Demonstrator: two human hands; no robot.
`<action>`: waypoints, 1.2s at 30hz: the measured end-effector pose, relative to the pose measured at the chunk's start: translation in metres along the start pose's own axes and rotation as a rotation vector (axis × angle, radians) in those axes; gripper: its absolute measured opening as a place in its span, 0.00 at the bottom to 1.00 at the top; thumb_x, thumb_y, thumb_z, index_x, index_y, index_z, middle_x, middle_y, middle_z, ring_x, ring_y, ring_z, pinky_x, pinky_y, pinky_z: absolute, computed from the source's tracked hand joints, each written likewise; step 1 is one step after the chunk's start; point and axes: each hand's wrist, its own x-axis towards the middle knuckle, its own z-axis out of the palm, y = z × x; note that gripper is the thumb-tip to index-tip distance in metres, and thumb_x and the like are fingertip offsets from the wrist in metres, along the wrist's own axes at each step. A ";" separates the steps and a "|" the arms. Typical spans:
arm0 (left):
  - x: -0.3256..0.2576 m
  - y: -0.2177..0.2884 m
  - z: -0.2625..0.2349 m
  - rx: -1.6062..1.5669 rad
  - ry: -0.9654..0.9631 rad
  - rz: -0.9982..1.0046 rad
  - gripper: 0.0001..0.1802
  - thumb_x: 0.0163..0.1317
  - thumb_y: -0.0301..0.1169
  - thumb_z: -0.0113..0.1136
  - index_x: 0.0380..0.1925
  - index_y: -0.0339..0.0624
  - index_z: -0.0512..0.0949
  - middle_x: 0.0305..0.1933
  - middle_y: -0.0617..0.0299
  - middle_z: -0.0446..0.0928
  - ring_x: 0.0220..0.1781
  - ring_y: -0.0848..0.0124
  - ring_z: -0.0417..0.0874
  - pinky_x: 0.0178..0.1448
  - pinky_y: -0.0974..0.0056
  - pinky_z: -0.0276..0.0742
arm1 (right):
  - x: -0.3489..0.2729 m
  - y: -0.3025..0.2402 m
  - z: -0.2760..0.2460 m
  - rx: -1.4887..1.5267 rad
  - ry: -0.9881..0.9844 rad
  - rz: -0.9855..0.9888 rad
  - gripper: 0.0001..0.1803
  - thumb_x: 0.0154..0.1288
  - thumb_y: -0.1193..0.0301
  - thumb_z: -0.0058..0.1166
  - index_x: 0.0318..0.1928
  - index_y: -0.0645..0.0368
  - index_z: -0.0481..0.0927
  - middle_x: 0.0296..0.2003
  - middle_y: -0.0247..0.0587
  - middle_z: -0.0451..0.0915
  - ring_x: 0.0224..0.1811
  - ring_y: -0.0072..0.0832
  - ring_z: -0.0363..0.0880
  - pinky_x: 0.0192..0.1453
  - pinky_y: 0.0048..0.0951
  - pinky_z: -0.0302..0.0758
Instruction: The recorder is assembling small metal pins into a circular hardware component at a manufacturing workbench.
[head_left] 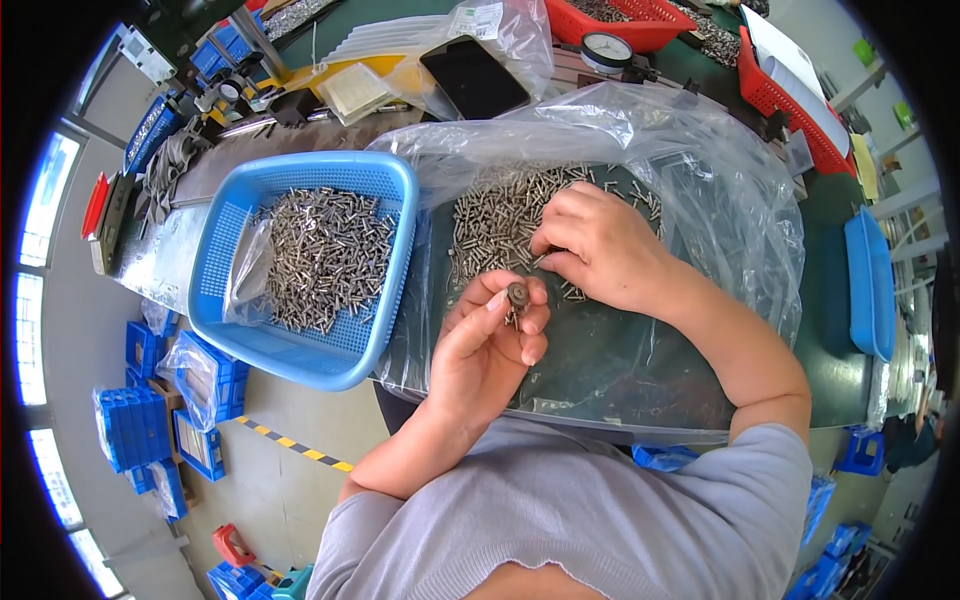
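My left hand [485, 335] is closed around a small round metal part [517, 296] with a disc-shaped end, pinched between thumb and fingers. Just beyond it, my right hand [600, 245] has its thumb and forefinger pressed together around a small metal pin [541, 262]. A loose pile of small metal pins [500, 215] lies under and behind my right hand on a clear plastic sheet [715, 190]. To my left, a blue perforated basket [390, 270] holds many more such pins [325, 255] beside a clear plastic bag [248, 265].
A black phone [474, 77] and a round dial gauge [606, 50] lie at the back. Red baskets [640, 35] stand at the far side, a blue tray [868, 285] at the right. Blue crates [133, 425] are stacked on the floor at left.
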 end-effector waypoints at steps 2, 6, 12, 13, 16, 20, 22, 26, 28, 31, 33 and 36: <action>0.000 0.000 0.000 -0.003 -0.001 -0.001 0.10 0.66 0.30 0.50 0.46 0.41 0.71 0.46 0.53 0.72 0.39 0.70 0.71 0.36 0.69 0.69 | 0.000 0.000 -0.001 0.000 -0.021 -0.003 0.09 0.46 0.76 0.62 0.31 0.57 0.79 0.30 0.36 0.74 0.39 0.37 0.74 0.42 0.36 0.73; 0.000 0.001 0.001 0.000 -0.009 -0.004 0.10 0.66 0.30 0.50 0.46 0.41 0.71 0.46 0.54 0.73 0.39 0.70 0.71 0.36 0.69 0.69 | -0.003 0.003 -0.005 0.048 -0.054 0.007 0.08 0.47 0.75 0.63 0.31 0.58 0.79 0.30 0.36 0.75 0.37 0.35 0.74 0.40 0.34 0.72; 0.000 0.001 0.003 0.023 0.022 -0.005 0.10 0.66 0.29 0.52 0.46 0.41 0.71 0.44 0.56 0.74 0.38 0.72 0.71 0.35 0.69 0.69 | 0.005 -0.015 -0.026 0.618 -0.145 0.414 0.05 0.57 0.75 0.63 0.31 0.60 0.79 0.28 0.29 0.75 0.30 0.15 0.71 0.35 0.20 0.68; 0.000 0.001 0.004 0.023 0.022 -0.006 0.10 0.66 0.29 0.52 0.46 0.41 0.71 0.44 0.56 0.74 0.38 0.72 0.71 0.35 0.69 0.69 | 0.004 -0.015 -0.027 0.744 -0.178 0.418 0.04 0.58 0.76 0.62 0.31 0.61 0.79 0.28 0.28 0.75 0.31 0.14 0.72 0.36 0.20 0.68; 0.000 0.000 0.007 0.046 0.063 -0.015 0.09 0.66 0.30 0.53 0.45 0.41 0.72 0.40 0.59 0.75 0.37 0.73 0.72 0.35 0.69 0.69 | 0.001 -0.017 -0.024 0.890 -0.232 0.428 0.04 0.59 0.76 0.61 0.32 0.61 0.78 0.29 0.28 0.76 0.33 0.14 0.72 0.37 0.19 0.69; 0.000 -0.001 0.008 0.073 0.071 -0.020 0.09 0.66 0.30 0.53 0.44 0.41 0.73 0.37 0.62 0.75 0.35 0.75 0.72 0.34 0.70 0.69 | 0.001 -0.023 -0.024 0.872 -0.256 0.448 0.04 0.59 0.76 0.61 0.31 0.61 0.78 0.29 0.28 0.76 0.33 0.14 0.72 0.38 0.19 0.69; 0.000 -0.001 0.008 0.071 0.080 -0.020 0.09 0.66 0.30 0.54 0.44 0.41 0.73 0.37 0.63 0.75 0.35 0.75 0.72 0.33 0.70 0.69 | 0.002 -0.025 -0.025 0.860 -0.257 0.447 0.04 0.59 0.76 0.61 0.31 0.61 0.79 0.29 0.28 0.76 0.33 0.14 0.72 0.38 0.19 0.69; -0.001 0.000 0.008 0.092 0.082 -0.036 0.08 0.66 0.30 0.55 0.44 0.41 0.73 0.36 0.64 0.74 0.35 0.76 0.72 0.32 0.71 0.69 | 0.002 -0.029 -0.027 0.799 -0.237 0.401 0.04 0.57 0.75 0.62 0.31 0.60 0.79 0.28 0.28 0.75 0.31 0.14 0.72 0.37 0.19 0.68; 0.000 0.000 0.008 0.097 0.088 -0.039 0.09 0.66 0.30 0.55 0.44 0.41 0.73 0.36 0.64 0.74 0.34 0.76 0.72 0.32 0.71 0.69 | 0.003 -0.031 -0.027 0.769 -0.243 0.391 0.05 0.56 0.75 0.63 0.31 0.59 0.79 0.28 0.28 0.75 0.32 0.15 0.71 0.37 0.19 0.68; -0.001 0.001 0.007 0.117 0.052 -0.064 0.09 0.66 0.31 0.55 0.43 0.41 0.73 0.36 0.64 0.74 0.33 0.76 0.71 0.31 0.71 0.69 | 0.005 -0.033 -0.022 0.726 -0.186 0.334 0.07 0.54 0.73 0.64 0.31 0.58 0.79 0.30 0.28 0.75 0.34 0.17 0.71 0.38 0.21 0.68; -0.001 0.001 0.007 0.105 0.035 -0.072 0.09 0.67 0.32 0.55 0.44 0.41 0.73 0.35 0.64 0.74 0.32 0.76 0.71 0.31 0.71 0.69 | 0.003 -0.029 -0.017 0.714 -0.149 0.247 0.10 0.51 0.73 0.66 0.33 0.57 0.78 0.32 0.29 0.75 0.38 0.21 0.72 0.42 0.25 0.69; -0.001 0.002 0.008 0.101 0.034 -0.091 0.10 0.67 0.34 0.54 0.44 0.41 0.73 0.35 0.65 0.74 0.32 0.76 0.72 0.31 0.71 0.69 | 0.001 -0.027 -0.016 0.652 -0.105 0.127 0.10 0.51 0.73 0.66 0.33 0.57 0.78 0.32 0.31 0.75 0.39 0.24 0.73 0.43 0.27 0.70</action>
